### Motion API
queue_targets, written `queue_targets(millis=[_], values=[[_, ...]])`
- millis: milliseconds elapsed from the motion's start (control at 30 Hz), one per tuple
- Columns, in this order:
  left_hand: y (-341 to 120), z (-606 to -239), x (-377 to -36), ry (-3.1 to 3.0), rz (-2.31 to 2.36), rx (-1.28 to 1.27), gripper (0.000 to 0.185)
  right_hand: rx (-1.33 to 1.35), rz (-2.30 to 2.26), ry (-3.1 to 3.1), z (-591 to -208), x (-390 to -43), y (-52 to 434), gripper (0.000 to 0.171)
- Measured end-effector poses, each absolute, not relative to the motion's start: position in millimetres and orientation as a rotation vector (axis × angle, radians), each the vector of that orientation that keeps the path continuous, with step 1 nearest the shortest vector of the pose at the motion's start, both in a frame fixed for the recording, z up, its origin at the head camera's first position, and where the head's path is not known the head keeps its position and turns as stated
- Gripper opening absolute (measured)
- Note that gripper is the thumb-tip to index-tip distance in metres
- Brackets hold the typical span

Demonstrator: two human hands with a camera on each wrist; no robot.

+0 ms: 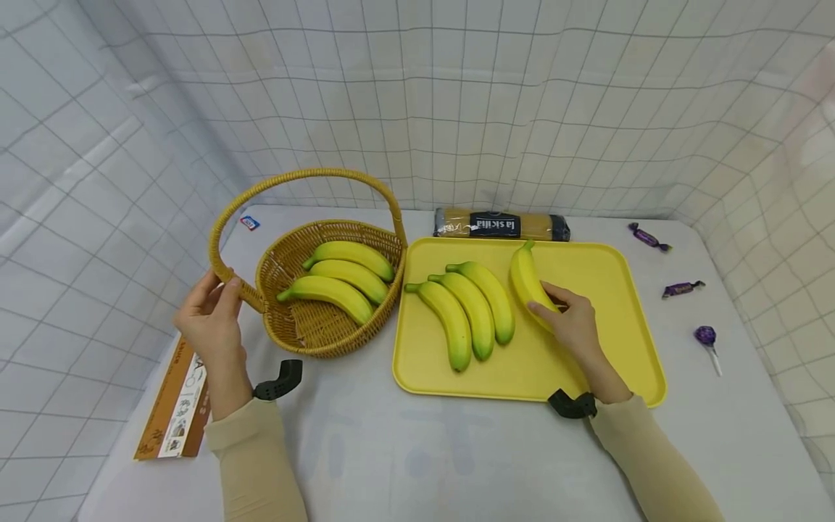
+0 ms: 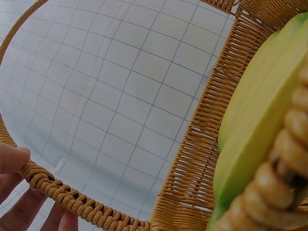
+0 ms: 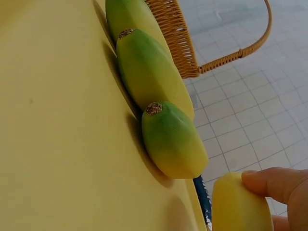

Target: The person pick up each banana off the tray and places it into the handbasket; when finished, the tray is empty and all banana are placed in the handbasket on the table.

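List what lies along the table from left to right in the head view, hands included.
Booklet → left hand on the basket handle → basket with three bananas → yellow tray with three loose bananas → right hand holding a fourth banana → lollipop.

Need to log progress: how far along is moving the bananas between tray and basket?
Three bananas lie in the basket. The right hand grips a fourth banana on the yellow tray, while the left hand holds the basket handle. Three more bananas remain on the tray.
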State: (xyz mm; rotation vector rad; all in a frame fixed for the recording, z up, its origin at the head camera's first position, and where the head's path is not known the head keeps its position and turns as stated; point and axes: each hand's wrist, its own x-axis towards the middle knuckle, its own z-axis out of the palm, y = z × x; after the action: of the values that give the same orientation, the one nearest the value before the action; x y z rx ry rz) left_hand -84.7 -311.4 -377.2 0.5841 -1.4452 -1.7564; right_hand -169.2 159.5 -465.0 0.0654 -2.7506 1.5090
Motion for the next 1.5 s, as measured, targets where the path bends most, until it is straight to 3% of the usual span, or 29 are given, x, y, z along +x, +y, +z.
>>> queue_targets(millis=[300,667,1100,1500], values=[[-310.1,-378.2,-85.8,-1.480,-1.746,0.556,0.029,0.243,1.472,-2.683,-434.2,-160.5,149.3,0.050],[-309.0,-376.8,-84.8,-1.457,-1.758,0.589,0.028,0.475,1.625,-2.721,-403.7,-154.5,103.3,0.051],[-310.8,-376.3,-82.8,-1.467,-1.735,0.586,0.027,0.905,1.620,-2.702,-377.7,-158.6,0.7,0.050],[-310.5,-376.9,-84.0,-1.477,-1.720,0.572,0.027,1.132,1.534,-2.750,-375.3,-165.4,-101.9,0.051]])
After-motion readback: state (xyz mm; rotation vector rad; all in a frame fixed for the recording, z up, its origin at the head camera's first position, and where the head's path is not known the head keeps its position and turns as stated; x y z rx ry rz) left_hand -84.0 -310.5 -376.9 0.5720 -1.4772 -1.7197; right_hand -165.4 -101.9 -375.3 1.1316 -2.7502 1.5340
